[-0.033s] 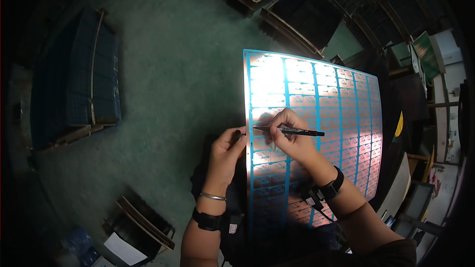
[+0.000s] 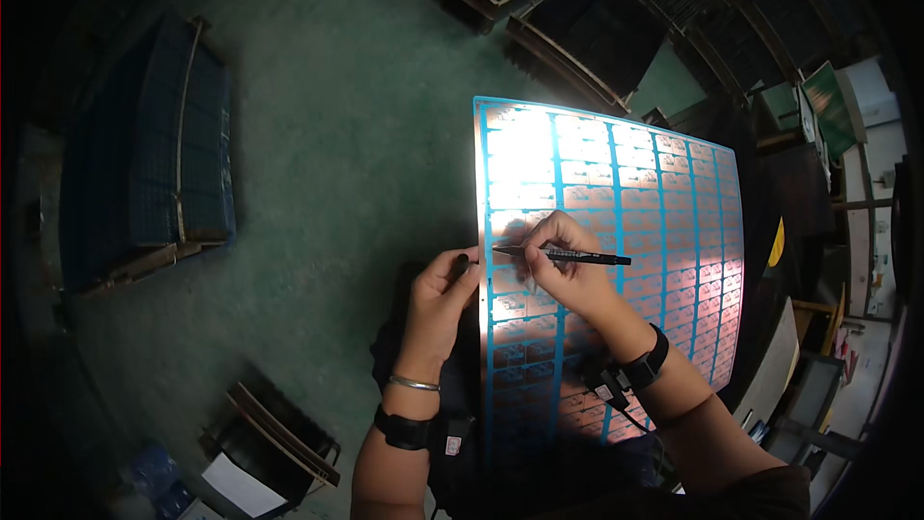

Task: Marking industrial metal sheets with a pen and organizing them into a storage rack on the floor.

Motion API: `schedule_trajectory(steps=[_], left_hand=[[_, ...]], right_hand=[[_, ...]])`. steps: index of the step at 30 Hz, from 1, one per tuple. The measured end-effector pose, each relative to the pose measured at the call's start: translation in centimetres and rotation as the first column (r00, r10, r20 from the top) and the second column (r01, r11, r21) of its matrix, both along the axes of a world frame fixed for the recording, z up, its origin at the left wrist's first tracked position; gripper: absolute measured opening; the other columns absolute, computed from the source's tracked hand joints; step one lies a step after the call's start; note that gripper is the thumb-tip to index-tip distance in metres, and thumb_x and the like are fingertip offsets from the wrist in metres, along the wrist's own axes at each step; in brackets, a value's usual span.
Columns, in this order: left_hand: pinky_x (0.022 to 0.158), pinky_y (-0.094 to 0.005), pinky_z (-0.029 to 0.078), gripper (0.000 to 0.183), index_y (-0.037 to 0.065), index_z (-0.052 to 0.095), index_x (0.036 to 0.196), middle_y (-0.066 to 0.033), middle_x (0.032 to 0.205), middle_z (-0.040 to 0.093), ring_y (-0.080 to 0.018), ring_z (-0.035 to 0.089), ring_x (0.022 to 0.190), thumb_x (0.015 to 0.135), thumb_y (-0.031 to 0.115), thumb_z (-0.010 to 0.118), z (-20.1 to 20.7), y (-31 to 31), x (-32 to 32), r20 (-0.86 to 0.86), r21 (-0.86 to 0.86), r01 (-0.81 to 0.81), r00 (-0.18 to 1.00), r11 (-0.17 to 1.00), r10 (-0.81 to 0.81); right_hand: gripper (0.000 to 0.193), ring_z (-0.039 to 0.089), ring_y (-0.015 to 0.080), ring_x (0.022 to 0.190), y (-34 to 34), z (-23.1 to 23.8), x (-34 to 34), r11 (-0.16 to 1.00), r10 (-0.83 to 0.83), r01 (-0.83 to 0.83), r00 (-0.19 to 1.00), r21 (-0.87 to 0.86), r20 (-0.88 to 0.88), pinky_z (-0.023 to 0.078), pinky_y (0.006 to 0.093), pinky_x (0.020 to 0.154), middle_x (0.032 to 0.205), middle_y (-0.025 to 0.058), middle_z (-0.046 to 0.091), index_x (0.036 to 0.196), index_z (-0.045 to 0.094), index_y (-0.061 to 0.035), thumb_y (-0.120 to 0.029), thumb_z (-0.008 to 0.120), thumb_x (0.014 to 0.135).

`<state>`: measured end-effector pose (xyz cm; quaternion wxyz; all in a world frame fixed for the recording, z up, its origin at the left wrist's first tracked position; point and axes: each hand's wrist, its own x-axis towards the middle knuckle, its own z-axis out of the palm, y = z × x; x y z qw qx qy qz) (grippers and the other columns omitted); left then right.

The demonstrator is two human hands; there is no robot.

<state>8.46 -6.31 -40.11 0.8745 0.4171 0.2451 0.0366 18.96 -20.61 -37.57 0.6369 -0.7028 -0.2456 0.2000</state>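
A large flat circuit-board panel [image 2: 640, 231], copper-coloured with blue lines and rows of repeated patterns, slants in front of me. In my right hand [image 2: 570, 265] is a slim black marker pen [image 2: 587, 257], pinched between thumb and fingers. Its tip points left and meets the panel near the left border. My left hand [image 2: 443, 297] is closed beside that border, its fingertips at the panel's edge. Between its thumb and forefinger shows a small dark cap-like piece [image 2: 462, 259]; its exact kind is unclear.
On the green floor [image 2: 318, 135], a dark strapped stack [image 2: 164, 154] stands at left. Dark racks [image 2: 587, 29] line the far side. At lower left, a white sheet [image 2: 243, 484] lies on a small frame. Shelving and a yellow item [image 2: 776, 243] are at right.
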Motion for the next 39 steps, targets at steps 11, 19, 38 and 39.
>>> schedule_trajectory(steps=[11,19,38,39], left_hand=[[0.085,-0.0288,0.049,0.017,0.001,0.057,0.107,-0.0075,0.105,0.061,-0.0141,0.06,0.095,0.091,0.007,0.053,-0.4,0.5,-0.3,-0.002,0.017,0.057,0.998,0.998,-0.057],[0.086,-0.0294,0.049,0.017,0.001,0.057,0.107,-0.0076,0.104,0.062,-0.0144,0.06,0.095,0.091,0.007,0.053,-0.6,0.5,-0.3,0.024,-0.022,0.041,0.999,0.999,-0.041],[0.073,-0.0211,0.043,0.016,0.003,0.059,0.105,-0.0018,0.095,0.061,-0.0069,0.054,0.083,0.091,0.007,0.055,-0.5,0.4,-0.3,0.007,-0.01,0.02,1.0,1.0,-0.02],[0.084,-0.028,0.049,0.018,0.001,0.056,0.108,-0.0077,0.104,0.061,-0.0137,0.059,0.094,0.092,0.005,0.052,-0.6,0.5,-0.4,0.011,0.0,0.042,0.999,0.999,-0.042]], right_hand=[[0.012,0.051,0.0007,0.053,-0.1,0.6,0.2,0.988,0.104,-0.088,0.987,-0.126,0.124,0.038,0.0166,0.045,0.065,0.0005,0.059,0.08,0.053,-0.0043,-0.009,0.065,0.08],[0.012,0.05,0.0004,0.052,-0.1,0.5,0.4,0.99,0.104,-0.096,0.992,-0.108,0.07,0.038,0.0166,0.045,0.063,0.0001,0.058,0.078,0.053,-0.0046,-0.009,0.064,0.078],[0.01,0.057,0.0039,0.061,0.3,0.2,0.1,0.999,0.005,-0.008,0.997,-0.043,-0.074,0.043,0.018,0.051,0.069,0.0026,0.061,0.082,0.053,-0.0022,-0.009,0.061,0.084],[0.01,0.057,0.004,0.061,0.1,0.1,0.2,0.999,0.032,-0.035,0.997,-0.041,-0.066,0.043,0.018,0.051,0.069,0.0027,0.061,0.082,0.053,-0.0023,-0.008,0.061,0.084]])
